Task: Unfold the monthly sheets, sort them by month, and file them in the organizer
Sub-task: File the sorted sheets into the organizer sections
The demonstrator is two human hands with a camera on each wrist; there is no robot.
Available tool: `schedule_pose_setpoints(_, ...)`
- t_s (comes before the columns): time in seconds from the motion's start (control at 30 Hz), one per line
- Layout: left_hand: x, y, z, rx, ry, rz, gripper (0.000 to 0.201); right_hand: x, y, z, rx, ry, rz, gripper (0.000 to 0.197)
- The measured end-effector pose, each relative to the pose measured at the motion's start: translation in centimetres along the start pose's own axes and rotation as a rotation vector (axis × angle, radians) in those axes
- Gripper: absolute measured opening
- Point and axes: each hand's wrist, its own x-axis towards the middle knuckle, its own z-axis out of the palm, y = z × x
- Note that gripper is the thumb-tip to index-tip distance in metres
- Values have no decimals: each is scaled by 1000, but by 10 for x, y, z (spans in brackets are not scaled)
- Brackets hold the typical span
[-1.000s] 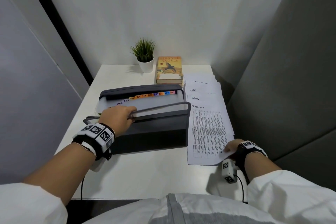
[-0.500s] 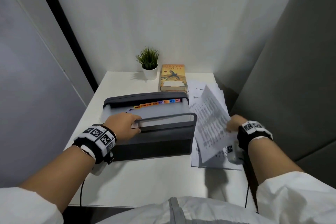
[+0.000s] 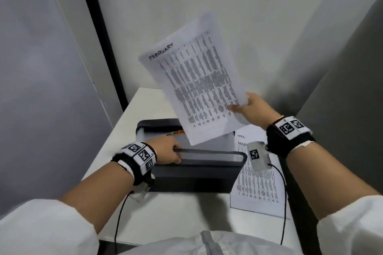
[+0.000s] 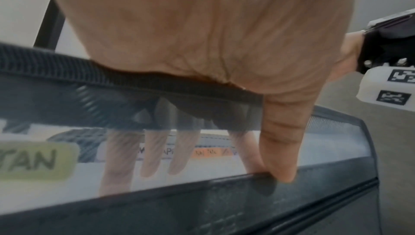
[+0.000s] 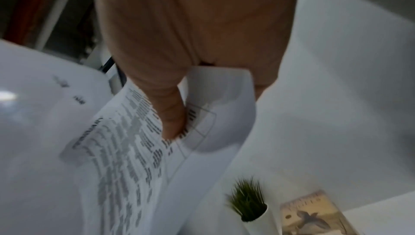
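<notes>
My right hand (image 3: 246, 105) pinches the lower right corner of the FEBRUARY sheet (image 3: 199, 80), which hangs tilted in the air above the dark grey organizer (image 3: 192, 174). The right wrist view shows my thumb (image 5: 170, 114) pressed on that FEBRUARY sheet (image 5: 125, 159). My left hand (image 3: 165, 152) grips the organizer's front wall, fingers inside a front pocket behind a translucent divider (image 4: 202, 159), thumb (image 4: 280, 150) on the rim. Month tabs run along the dividers: a green JAN tab (image 4: 36, 160), then coloured ones (image 3: 176, 133). The remaining sheets (image 3: 257, 182) lie on the table to the organizer's right, MARCH on top, APRIL under it.
The white table (image 3: 128, 134) stands in a corner between a white back wall and grey side panels. A small potted plant (image 5: 249, 205) and a book (image 5: 314, 215) sit at the back of the table, hidden by the raised sheet in the head view.
My right hand has lifted the FEBRUARY sheet off the pile and raised it up and left over the organizer. MARCH now tops the pile. The left hand stays in the organizer.
</notes>
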Motion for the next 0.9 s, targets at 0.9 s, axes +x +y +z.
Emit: schedule_pose_setpoints(0.9,-30,-66,17,278,248,67,26,25,-26,91,-1073,-607,-80,12)
